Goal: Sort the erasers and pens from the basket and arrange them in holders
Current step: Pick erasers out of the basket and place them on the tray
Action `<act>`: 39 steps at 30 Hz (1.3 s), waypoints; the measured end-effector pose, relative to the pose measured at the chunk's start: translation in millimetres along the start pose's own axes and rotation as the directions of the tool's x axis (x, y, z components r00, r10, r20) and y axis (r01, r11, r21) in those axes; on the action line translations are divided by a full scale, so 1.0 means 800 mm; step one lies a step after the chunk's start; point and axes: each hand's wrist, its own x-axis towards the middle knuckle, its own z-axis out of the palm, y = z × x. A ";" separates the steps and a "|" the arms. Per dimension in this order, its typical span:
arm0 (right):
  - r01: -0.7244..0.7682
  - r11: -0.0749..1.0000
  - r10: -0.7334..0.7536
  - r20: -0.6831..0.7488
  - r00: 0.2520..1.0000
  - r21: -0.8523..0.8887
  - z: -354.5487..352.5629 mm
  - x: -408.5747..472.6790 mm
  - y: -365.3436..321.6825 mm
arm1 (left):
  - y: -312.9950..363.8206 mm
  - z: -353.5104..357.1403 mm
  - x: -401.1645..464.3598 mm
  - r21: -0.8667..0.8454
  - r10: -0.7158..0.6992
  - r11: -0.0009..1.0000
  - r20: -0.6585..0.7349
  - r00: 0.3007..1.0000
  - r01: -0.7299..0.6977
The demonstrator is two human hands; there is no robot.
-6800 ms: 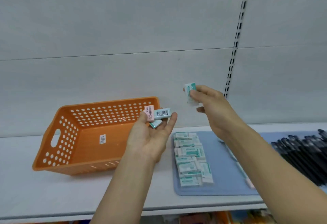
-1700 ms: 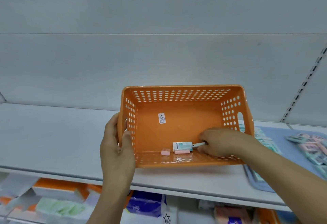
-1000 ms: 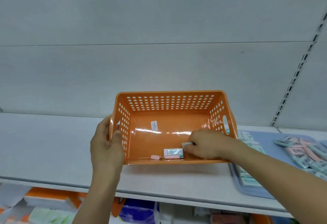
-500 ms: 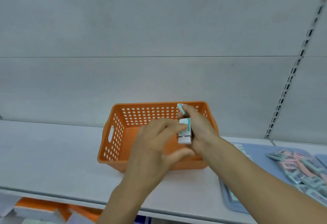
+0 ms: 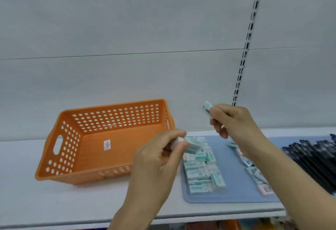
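My right forearm hid part of the eraser row along the mat's right side, and motion blur smeared the eraser pinched in my left hand, so I could not count either group. My right hand was curled round a second eraser, held up above the mat; the two hands were apart. The pens, black, ran off the shelf's right edge, too many and too blurred to count. One orange basket sat on the shelf's left part, only a sticker showing inside. Green-and-white erasers lay stacked along the mat's left edge
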 end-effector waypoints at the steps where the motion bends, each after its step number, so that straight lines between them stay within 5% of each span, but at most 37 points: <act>1: 0.029 0.987 -0.036 -0.039 0.999 -0.161 -0.028 0.000 0.013 | -0.001 0.014 -0.004 -0.054 -0.078 0.995 0.058 0.995 0.082; 3: 0.011 0.830 -0.083 -0.103 0.991 -0.558 -0.076 0.000 0.044 | -0.007 0.042 -0.011 -0.057 -0.145 0.986 0.152 0.978 0.155; 5: -0.062 0.506 -0.101 -0.131 0.986 -0.860 -0.110 -0.007 0.075 | -0.017 0.065 -0.014 0.017 -0.124 0.992 0.179 0.976 0.123; 8: -0.042 0.281 -0.037 -0.055 0.998 -0.959 -0.129 -0.021 0.113 | -0.034 0.090 -0.007 0.209 -0.045 0.978 0.140 0.989 0.015; 11: -0.056 0.309 0.031 -0.049 0.998 -0.949 -0.130 -0.027 0.119 | -0.042 0.106 0.004 0.307 -0.047 0.952 0.135 0.990 0.004; 13: 0.000 0.367 -0.051 -0.020 0.999 -0.930 -0.126 -0.026 0.111 | -0.046 0.113 0.007 0.275 -0.077 0.960 0.119 0.990 0.041; 16: 0.129 0.818 -0.076 0.116 0.990 -0.561 -0.094 -0.028 0.081 | -0.039 0.116 0.008 0.088 -0.242 0.968 0.102 0.965 0.234; 18: 0.206 0.904 -0.121 0.239 0.964 -0.374 -0.066 -0.028 0.063 | -0.027 0.113 0.009 -0.043 -0.323 0.943 0.100 0.941 0.329; 21: 0.292 0.891 -0.189 0.299 0.935 -0.348 -0.036 -0.024 0.055 | -0.007 0.096 0.005 -0.046 -0.299 0.952 0.077 0.951 0.303; 23: 0.283 0.883 -0.191 0.265 0.945 -0.373 -0.029 -0.015 0.060 | 0.003 0.077 0.000 0.190 -0.130 0.974 0.040 0.991 0.121; 26: 0.240 0.852 -0.169 0.191 0.967 -0.465 -0.023 0.001 0.071 | 0.008 0.036 -0.004 0.547 0.131 0.829 0.022 0.991 -0.121; 31: 0.231 0.805 -0.090 0.273 0.958 -0.546 0.007 0.015 0.085 | -0.026 -0.028 -0.018 0.753 -0.040 0.658 0.036 0.999 -0.001; 35: 0.176 0.816 0.014 0.324 0.946 -0.550 0.020 0.021 0.091 | -0.045 -0.051 -0.033 0.760 -0.075 0.648 0.009 0.997 0.042; 39: 0.257 0.692 -0.025 0.333 0.943 -0.675 0.022 0.023 0.093 | -0.065 -0.109 -0.023 0.729 -0.029 0.641 -0.288 0.957 0.239</act>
